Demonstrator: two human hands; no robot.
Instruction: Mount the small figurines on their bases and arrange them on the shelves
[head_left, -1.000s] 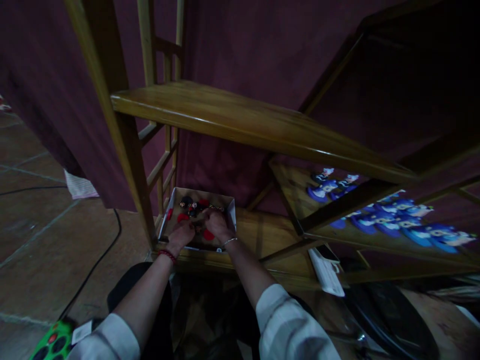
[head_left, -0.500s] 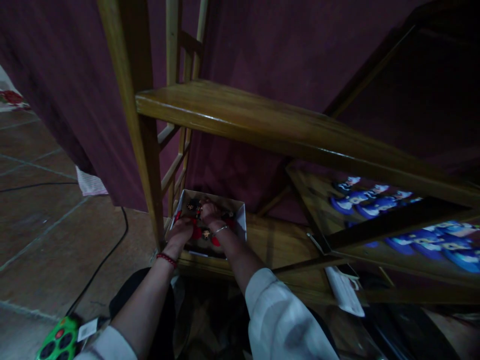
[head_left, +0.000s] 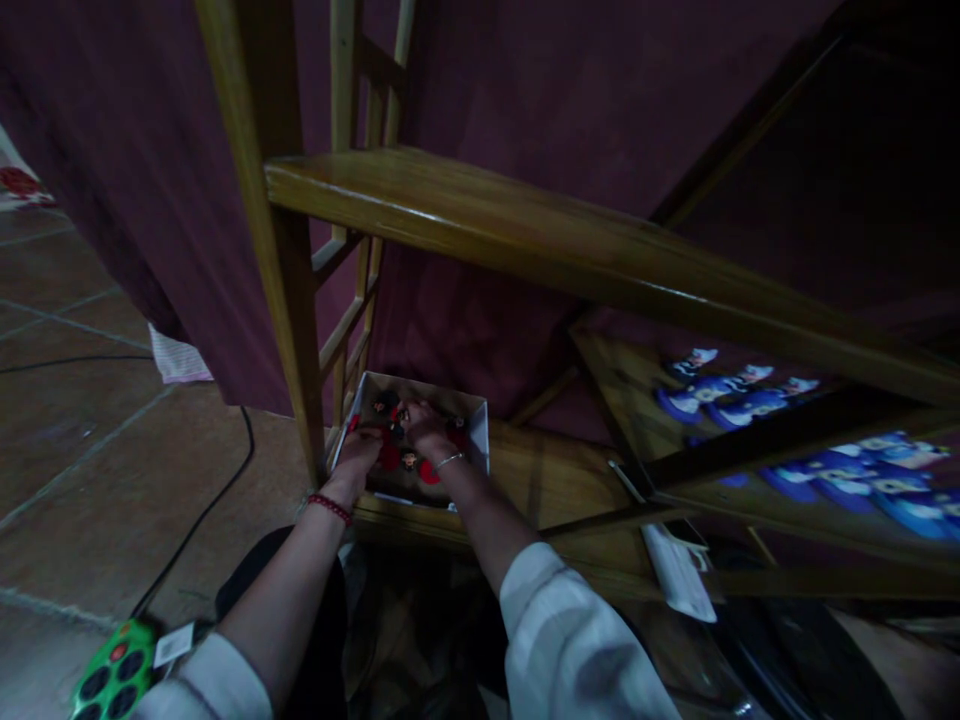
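Observation:
An open shallow cardboard box (head_left: 478, 455) with pale sides rests on the low wooden shelf. Inside it lie several small red-and-black figurines (head_left: 409, 459) with light faces. My right hand (head_left: 424, 426) reaches into the middle of the box, its fingers closed around one of the figurines. At the box's left side, my left hand (head_left: 358, 453) has its fingers curled beside a red piece. What the left fingers hold, if anything, is hidden. A red bead bracelet circles my left wrist and a silver one my right.
An upper wooden shelf board (head_left: 480, 210) crosses above my hands, with a post (head_left: 289, 290) on the left. Blue-and-white figures (head_left: 757, 405) stand on a board at right. A green controller-like object (head_left: 116, 670) with a black cable lies on the floor. A dark red curtain hangs behind.
My right hand's fingers have shifted slightly within the box. The left hand has drawn slightly toward its left edge. The view has tilted a little, and the box stays in place.

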